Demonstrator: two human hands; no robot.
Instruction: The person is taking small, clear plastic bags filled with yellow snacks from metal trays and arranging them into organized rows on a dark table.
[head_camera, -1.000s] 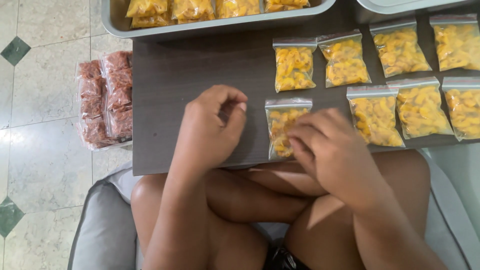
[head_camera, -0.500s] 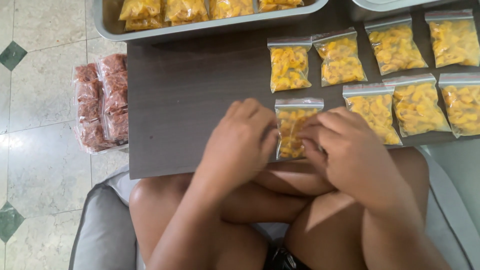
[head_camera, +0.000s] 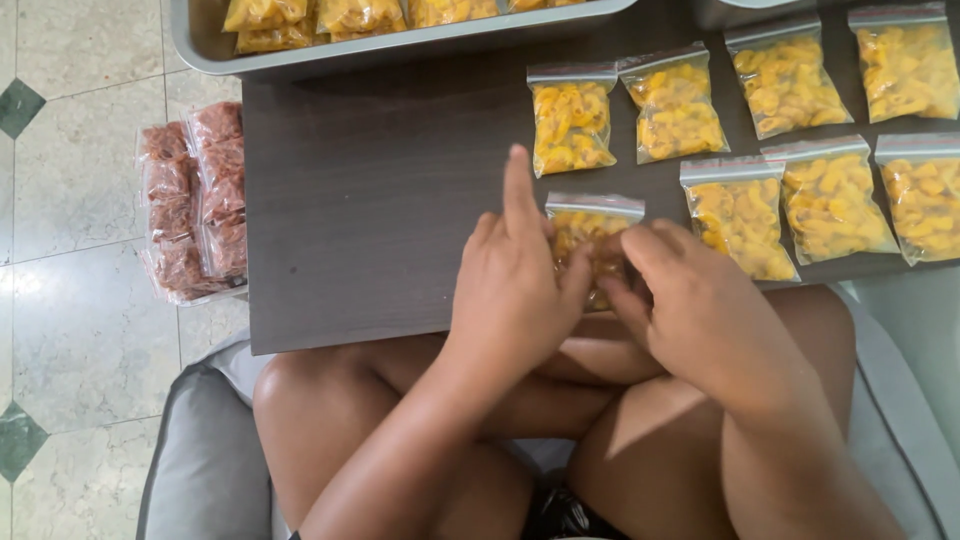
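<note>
We are gripping the small zip bag (head_camera: 592, 232) of yellow snacks between both hands at the dark table (head_camera: 380, 200) edge: left hand (head_camera: 515, 290) pinching, index raised; right hand (head_camera: 700, 315) clenching beside it. Pressing unevenly risks leaving the seal gapped or crushing the contents.

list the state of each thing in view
left hand: on the near bag, forefinger raised
right hand: on the near bag
near bag: flat on the table, partly covered
other yellow bags: flat in rows
tray: holds yellow bags
red bags: stacked on the floor
</note>
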